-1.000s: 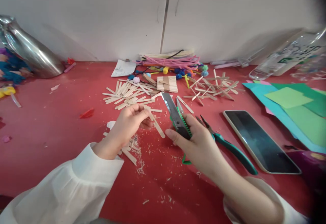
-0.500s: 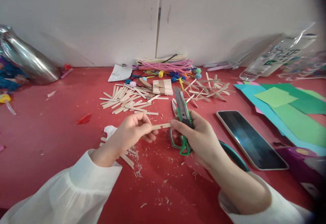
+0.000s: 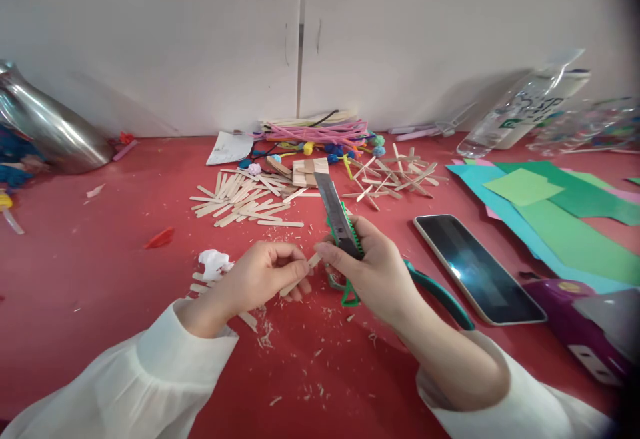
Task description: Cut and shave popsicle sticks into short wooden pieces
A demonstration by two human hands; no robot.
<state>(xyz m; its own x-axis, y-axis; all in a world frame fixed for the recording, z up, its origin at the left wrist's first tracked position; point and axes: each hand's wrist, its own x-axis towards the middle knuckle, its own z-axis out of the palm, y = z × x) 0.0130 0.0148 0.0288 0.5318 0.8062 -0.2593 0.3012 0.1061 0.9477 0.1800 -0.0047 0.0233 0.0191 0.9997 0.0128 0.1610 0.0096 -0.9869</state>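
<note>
Between both hands is a small wooden craft stick (image 3: 296, 284), tilted and partly covered by fingers. My left hand (image 3: 263, 276) pinches it between thumb and forefinger. The fingertips of my right hand (image 3: 373, 269) meet its upper end, while that same hand is wrapped around a green utility knife (image 3: 344, 229) with its blade out, pointing up and away. Behind the right hand, green-handled pliers (image 3: 443, 298) lie mostly hidden. Wood shavings (image 3: 265, 339) are scattered on the red table (image 3: 350, 392) under the hands.
Beyond the hands lie loose craft sticks (image 3: 235, 199) and a pile of crossed stick pieces (image 3: 400, 176). Pink pipe cleaners (image 3: 315, 131) rest by the wall. Rightward are a phone (image 3: 475, 269), coloured paper (image 3: 575, 226) and a bottle (image 3: 520, 106); a metal jug (image 3: 55, 126) stands left.
The craft stick has turned from nearly level to a steep slant, with both hands slightly lower. The knife tilts further left. The whole view has shifted a little.
</note>
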